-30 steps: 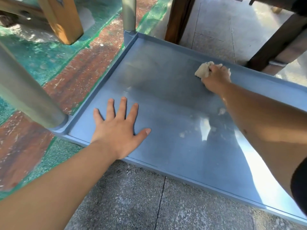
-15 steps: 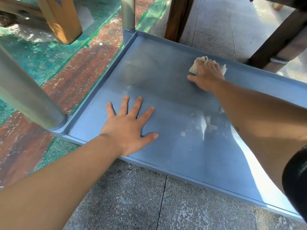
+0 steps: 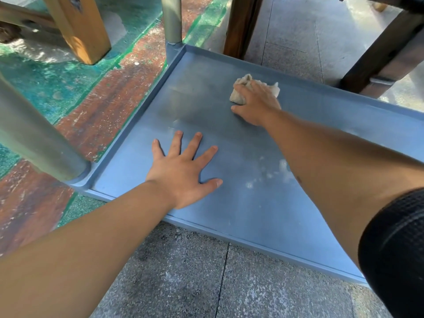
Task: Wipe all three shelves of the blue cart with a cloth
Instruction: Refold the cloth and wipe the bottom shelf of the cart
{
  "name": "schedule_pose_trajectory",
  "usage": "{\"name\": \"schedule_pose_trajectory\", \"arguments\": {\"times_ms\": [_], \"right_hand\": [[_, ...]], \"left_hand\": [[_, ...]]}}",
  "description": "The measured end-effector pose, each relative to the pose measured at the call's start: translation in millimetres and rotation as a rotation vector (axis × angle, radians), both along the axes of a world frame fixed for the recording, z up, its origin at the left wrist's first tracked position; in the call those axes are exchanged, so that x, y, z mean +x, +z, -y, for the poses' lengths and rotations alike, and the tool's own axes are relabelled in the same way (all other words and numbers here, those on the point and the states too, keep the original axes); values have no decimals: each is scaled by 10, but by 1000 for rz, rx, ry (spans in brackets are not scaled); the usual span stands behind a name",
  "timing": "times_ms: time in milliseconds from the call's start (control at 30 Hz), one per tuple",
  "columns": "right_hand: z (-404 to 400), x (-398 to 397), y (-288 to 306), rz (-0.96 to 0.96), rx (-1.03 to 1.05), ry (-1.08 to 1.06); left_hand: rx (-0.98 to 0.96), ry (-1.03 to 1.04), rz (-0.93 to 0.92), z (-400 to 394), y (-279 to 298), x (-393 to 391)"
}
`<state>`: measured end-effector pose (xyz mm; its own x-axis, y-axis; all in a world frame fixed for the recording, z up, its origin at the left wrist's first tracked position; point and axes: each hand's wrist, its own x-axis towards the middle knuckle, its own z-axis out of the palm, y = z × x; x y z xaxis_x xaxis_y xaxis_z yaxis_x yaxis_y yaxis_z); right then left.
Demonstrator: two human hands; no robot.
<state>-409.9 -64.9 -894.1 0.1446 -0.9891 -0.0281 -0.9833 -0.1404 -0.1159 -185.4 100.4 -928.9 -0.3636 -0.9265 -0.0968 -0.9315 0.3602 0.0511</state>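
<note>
Left hand (image 3: 181, 173): palm flat on the low blue metal cart shelf (image 3: 263, 203), all fingers straight and spread wide, holding nothing. Grey round cart post (image 3: 34, 138) stands off beyond its little finger. Right hand (image 3: 257, 103): fingers curled over a crumpled beige cloth (image 3: 239, 94), pressing it onto the shelf, beyond the left fingertips, near the far rim.

The blue shelf (image 3: 263, 221) is the low one on the cart, flat with a small raised rim, just above the grey stone floor (image 3: 206, 283). A crumpled pale cloth (image 3: 241, 92) lies on it near the back. Some whitish smudges (image 3: 270, 173) show on the shelf.
</note>
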Motion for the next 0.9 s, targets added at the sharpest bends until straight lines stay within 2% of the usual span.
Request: {"name": "schedule_pose_trajectory", "arguments": {"times_ms": [100,267,367,567,700,833,900], "right_hand": [[-110,258,66,3,-56,148],[-418,650,-4,129,-61,295],[-563,641,-4,183,-70,361],[-990,477,145,160,-72,488],[-1498,503,94,333,57,404],[-1472,500,104,107,106,342],[-1431,523,142,223,189,359]], "left_hand": [[-3,-7,0,23,-10,2],[15,-4,-19,27,19,1],[-4,22,-86,9,50,-1],[-33,77,-169,-17,66,8],[-32,42,-216,-8,82,2],[-62,27,-237,-7,111,-6],[-75,44,-258,-14,118,-11]]}}
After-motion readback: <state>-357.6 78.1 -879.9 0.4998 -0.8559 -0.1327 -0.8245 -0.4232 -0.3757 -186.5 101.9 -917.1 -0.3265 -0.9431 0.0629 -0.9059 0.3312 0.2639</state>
